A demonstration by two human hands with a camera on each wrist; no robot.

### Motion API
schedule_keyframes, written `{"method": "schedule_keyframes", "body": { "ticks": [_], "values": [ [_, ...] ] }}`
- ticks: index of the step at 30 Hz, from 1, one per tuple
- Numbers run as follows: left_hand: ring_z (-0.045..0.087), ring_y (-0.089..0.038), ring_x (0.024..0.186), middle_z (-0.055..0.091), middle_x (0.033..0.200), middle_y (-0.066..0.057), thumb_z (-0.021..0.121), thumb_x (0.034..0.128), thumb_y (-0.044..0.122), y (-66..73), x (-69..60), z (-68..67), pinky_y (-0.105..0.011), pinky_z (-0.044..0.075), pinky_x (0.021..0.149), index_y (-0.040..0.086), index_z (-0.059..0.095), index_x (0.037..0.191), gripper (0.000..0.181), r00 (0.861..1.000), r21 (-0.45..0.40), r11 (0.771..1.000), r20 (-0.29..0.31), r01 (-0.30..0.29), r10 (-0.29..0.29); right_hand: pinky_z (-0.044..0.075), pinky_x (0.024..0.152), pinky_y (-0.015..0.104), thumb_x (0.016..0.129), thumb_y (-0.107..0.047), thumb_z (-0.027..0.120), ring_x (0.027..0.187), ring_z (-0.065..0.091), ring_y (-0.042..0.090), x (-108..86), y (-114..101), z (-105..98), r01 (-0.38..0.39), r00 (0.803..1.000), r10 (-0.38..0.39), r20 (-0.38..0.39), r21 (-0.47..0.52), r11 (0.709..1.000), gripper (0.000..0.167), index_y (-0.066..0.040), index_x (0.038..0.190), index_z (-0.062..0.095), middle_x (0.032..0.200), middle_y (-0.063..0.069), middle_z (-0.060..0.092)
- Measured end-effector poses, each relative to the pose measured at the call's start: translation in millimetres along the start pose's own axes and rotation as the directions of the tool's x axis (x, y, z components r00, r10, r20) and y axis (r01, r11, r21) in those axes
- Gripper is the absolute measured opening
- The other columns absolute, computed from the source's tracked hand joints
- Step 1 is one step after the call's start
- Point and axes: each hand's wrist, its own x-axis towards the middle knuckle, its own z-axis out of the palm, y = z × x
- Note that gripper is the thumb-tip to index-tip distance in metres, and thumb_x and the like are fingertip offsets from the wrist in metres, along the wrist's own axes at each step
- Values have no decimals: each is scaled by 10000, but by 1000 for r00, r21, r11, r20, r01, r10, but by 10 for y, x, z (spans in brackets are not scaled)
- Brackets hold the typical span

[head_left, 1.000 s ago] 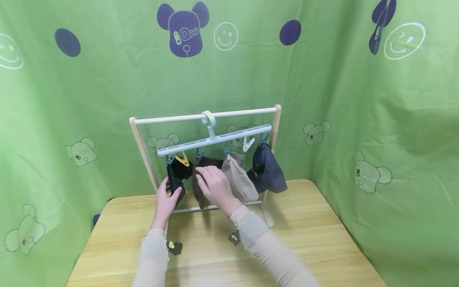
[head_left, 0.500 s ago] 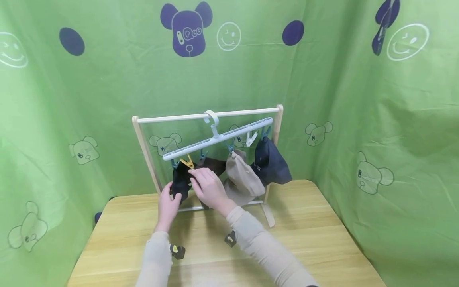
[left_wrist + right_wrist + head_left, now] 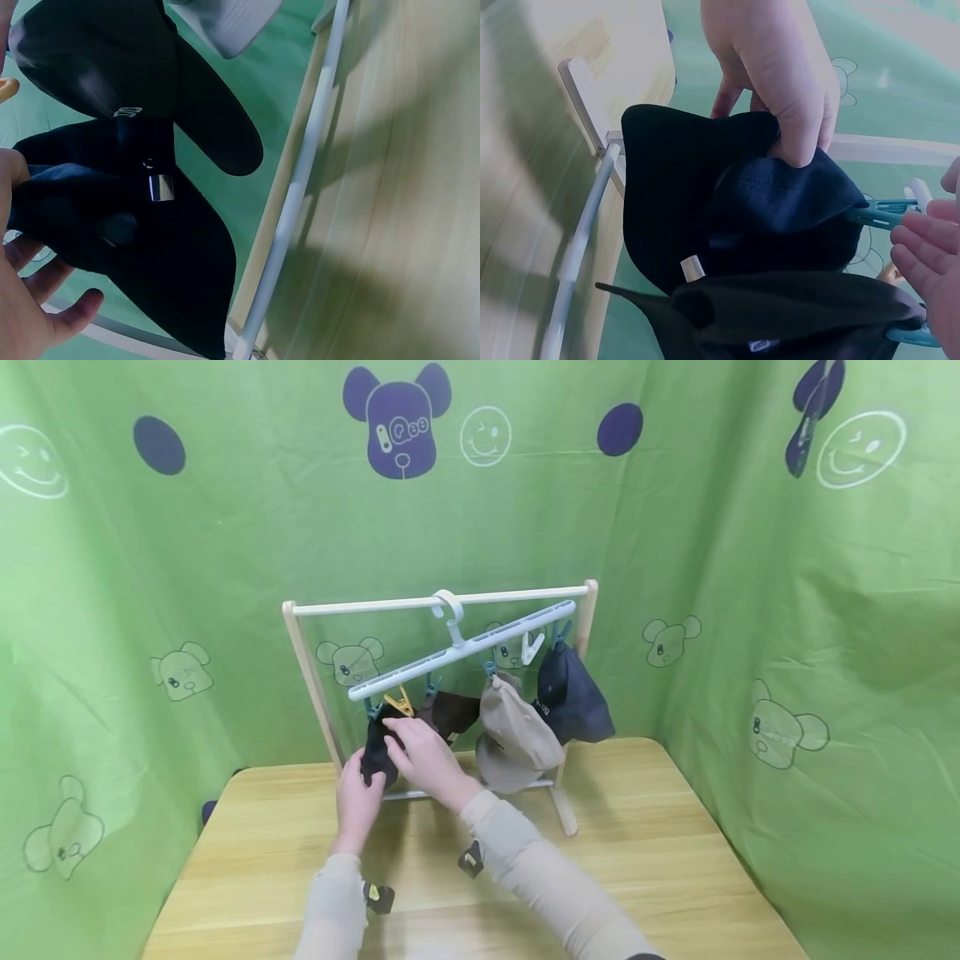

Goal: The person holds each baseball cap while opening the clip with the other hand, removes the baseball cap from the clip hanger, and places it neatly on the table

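A black cap [image 3: 382, 752] hangs by a teal clip [image 3: 881, 213] at the left end of a pale blue clip hanger [image 3: 461, 652]. My left hand [image 3: 358, 797] grips the black cap by its edge. In the right wrist view, the thumb lies inside it and the fingers lie behind. My right hand [image 3: 423, 756] is beside the black cap's top, fingers fairly straight; in the right wrist view they are close to the teal clip, contact unclear. A dark brown cap [image 3: 453, 714], a beige cap [image 3: 517, 727] and a navy cap [image 3: 573, 697] hang further right.
The hanger hooks over a rack's white bar [image 3: 360, 607]. A yellow clip [image 3: 400, 702] and a white clip [image 3: 532, 647] hold nothing. The rack's lower bar [image 3: 292, 195] runs just above the wooden table [image 3: 637, 860]. Green printed curtains [image 3: 525, 527] surround the table.
The hanger's left end has dipped and its right end has risen. My right hand has moved left from the brown cap to the black cap. The beige cap has turned, showing its brim.
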Motion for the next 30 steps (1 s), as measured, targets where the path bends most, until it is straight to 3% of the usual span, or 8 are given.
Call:
{"method": "schedule_keyframes", "body": {
  "ticks": [4,8,15,19,24,30],
  "values": [
    [562,-404,1174,595,1289,-228,600,822,39,15,-34,-13,-555,439,1030,-13,543,1304,488,1000,11,1000,4,5,-5,522,982,342,972,-176,548,1084,651,240,40,-22,46,-102,994,100,52,31,994,325,-20,1250,612,1148,106,702],
    [576,-402,1143,603,1273,-224,594,814,40,26,-77,-15,-558,454,1001,-16,552,1292,483,1000,12,1000,-2,3,-3,507,1005,342,982,-209,535,1108,643,231,73,-36,95,-217,972,208,110,70,974,393,-25,1329,556,1163,94,701],
    [586,-402,1086,616,1221,-228,561,820,26,42,-164,-23,-553,465,968,-9,570,1276,457,998,28,999,-48,-31,32,507,1010,341,985,-228,535,1115,646,223,129,-48,149,-308,946,290,148,116,944,441,-18,1372,509,1166,97,694],
    [598,-393,1031,628,1166,-225,538,842,14,40,-215,-14,-547,482,925,-3,582,1254,415,992,68,995,-93,-76,83,506,1013,341,996,-274,522,1134,644,217,167,-61,175,-361,924,339,176,115,926,449,-31,1373,509,1191,97,689],
    [601,-382,935,637,1072,-223,507,863,9,42,-280,10,-542,502,847,-17,595,1219,368,972,101,985,-175,-142,159,529,976,367,1000,-352,512,1129,647,239,227,-98,194,-401,906,377,193,101,911,454,-45,1335,537,1190,118,685],
    [606,-354,867,642,981,-208,545,892,29,5,-341,27,-503,521,780,-50,631,1155,288,916,78,963,-297,-259,270,575,847,343,985,-385,539,966,698,206,307,-155,184,-398,909,378,174,94,913,319,-92,1096,601,1003,66,724]
  ]
}}
